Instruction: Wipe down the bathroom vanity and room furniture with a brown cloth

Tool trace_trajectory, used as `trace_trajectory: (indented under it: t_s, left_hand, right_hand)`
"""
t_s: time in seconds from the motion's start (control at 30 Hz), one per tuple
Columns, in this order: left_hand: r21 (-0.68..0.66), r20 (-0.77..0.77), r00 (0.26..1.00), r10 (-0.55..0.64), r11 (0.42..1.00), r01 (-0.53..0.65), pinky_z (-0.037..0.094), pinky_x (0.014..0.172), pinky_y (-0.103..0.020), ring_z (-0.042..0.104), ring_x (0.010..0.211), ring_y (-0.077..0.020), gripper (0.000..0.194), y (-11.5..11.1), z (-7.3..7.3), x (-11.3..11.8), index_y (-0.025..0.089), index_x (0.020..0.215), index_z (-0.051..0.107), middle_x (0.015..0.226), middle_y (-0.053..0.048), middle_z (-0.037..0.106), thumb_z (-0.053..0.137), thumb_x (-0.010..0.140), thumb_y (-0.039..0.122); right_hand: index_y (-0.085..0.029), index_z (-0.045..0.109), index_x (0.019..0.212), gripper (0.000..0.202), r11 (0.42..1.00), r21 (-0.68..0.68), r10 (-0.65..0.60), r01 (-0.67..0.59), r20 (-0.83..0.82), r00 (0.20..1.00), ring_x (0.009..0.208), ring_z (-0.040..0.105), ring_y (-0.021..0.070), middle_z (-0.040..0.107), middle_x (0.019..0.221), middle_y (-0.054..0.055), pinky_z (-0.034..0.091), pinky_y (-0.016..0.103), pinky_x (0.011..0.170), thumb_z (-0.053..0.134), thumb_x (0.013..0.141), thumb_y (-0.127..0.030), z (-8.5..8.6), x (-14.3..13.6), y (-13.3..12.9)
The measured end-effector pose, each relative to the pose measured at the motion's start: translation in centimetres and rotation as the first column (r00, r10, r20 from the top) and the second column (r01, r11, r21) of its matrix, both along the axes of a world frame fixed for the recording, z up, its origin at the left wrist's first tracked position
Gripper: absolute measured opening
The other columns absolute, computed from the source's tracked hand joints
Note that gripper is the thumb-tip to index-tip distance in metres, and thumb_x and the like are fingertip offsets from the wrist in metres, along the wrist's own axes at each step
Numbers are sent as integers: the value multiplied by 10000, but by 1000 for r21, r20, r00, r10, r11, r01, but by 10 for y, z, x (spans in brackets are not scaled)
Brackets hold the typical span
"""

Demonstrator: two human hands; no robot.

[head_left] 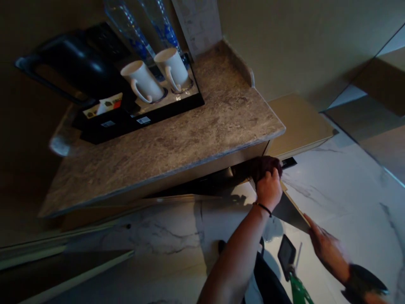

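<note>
My left hand (268, 188) is closed over the top edge of a cabinet door (289, 211) that stands open below the stone counter (196, 135). A thin dark band sits on that wrist. My right hand (325, 247) is blurred and lies at the door's outer corner with its fingertips on the edge; its wrist wears a dark band. The space behind the door is dark and I cannot see inside it.
A black tray (139, 122) on the counter carries two white mugs (144, 82), a black kettle (76, 63) and sachets, with water bottles (136, 29) behind. A small dark device (286, 253) on a green strap hangs below me over the white marble floor (348, 185).
</note>
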State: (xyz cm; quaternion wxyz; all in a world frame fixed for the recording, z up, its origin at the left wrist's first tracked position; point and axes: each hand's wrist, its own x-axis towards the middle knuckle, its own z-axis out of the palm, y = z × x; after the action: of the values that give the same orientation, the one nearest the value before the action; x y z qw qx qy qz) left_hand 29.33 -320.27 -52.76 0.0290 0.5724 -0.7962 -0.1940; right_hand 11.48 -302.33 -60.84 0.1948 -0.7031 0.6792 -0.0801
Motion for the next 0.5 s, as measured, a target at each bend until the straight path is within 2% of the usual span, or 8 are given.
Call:
trace_trajectory:
  t_s: [0.07, 0.13, 0.2, 0.23, 0.27, 0.33, 0.43, 0.5]
  left_hand:
    - [56, -104, 987, -123, 990, 129, 532, 649, -272, 650, 776, -176, 402, 39, -9, -4, 207, 1327, 432, 970, -68, 610, 342, 942, 280]
    - [134, -232, 950, -209, 960, 245, 544, 675, -258, 645, 772, -152, 356, 76, -11, 3, 271, 1268, 485, 969, -24, 624, 388, 930, 325]
    - [181, -302, 937, -177, 954, 239, 546, 763, -250, 641, 848, -142, 331, 94, -10, 22, 278, 1237, 510, 1016, -7, 637, 410, 927, 332]
    - [187, -289, 948, -136, 963, 195, 540, 806, -253, 635, 894, -144, 330, 93, -9, 35, 265, 1238, 512, 1047, -12, 638, 408, 931, 324]
    - [193, -232, 969, -90, 972, 136, 537, 824, -261, 632, 915, -149, 327, 86, -9, 51, 246, 1234, 519, 1076, -27, 633, 398, 936, 306]
    - [221, 29, 1000, 3, 975, -9, 544, 788, -280, 643, 897, -161, 323, 58, -11, 90, 202, 1206, 549, 1135, -80, 607, 367, 943, 242]
    - [261, 406, 909, 90, 942, -210, 542, 747, -312, 658, 899, -208, 310, 4, -24, 151, 71, 1103, 611, 1103, -196, 598, 371, 918, 135]
    - [285, 482, 868, 123, 914, -288, 534, 786, -345, 648, 943, -232, 263, -23, -37, 185, 27, 1039, 630, 1010, -201, 630, 433, 914, 149]
  right_hand:
    - [-83, 434, 1355, 511, 1000, -5, 14, -14, -7, 1000, 860, 665, 266, 650, 1065, 157, 591, 364, 653, 188, 987, -337, -4, -3, 2]
    - [-84, 484, 1292, 501, 998, -36, 50, -50, 6, 999, 874, 664, 267, 648, 1076, 149, 594, 366, 650, 191, 986, -351, -7, -3, 4]
    - [-95, 477, 1287, 476, 993, -71, 98, -95, 32, 995, 928, 651, 260, 629, 1131, 139, 597, 351, 674, 217, 991, -362, -8, -1, 7]
    - [-106, 453, 1314, 466, 991, -79, 114, -110, 36, 993, 945, 647, 254, 622, 1151, 131, 598, 340, 675, 231, 994, -362, -9, -1, 8]
    - [-121, 414, 1354, 461, 991, -76, 116, -113, 30, 993, 955, 644, 249, 616, 1166, 123, 598, 335, 677, 240, 998, -357, -9, -1, 9]
    - [-152, 351, 1411, 463, 995, -53, 82, -82, -12, 997, 931, 650, 253, 619, 1160, 117, 596, 343, 658, 243, 1002, -342, -11, -5, 9]
    - [-169, 333, 1431, 466, 999, -38, 23, -25, -47, 999, 843, 665, 263, 632, 1117, 127, 586, 353, 602, 255, 1005, -340, -22, -24, 8]
    - [-166, 321, 1440, 475, 998, -36, 45, -46, -24, 999, 790, 667, 268, 643, 1069, 137, 576, 360, 563, 272, 1002, -346, -33, -42, 6]
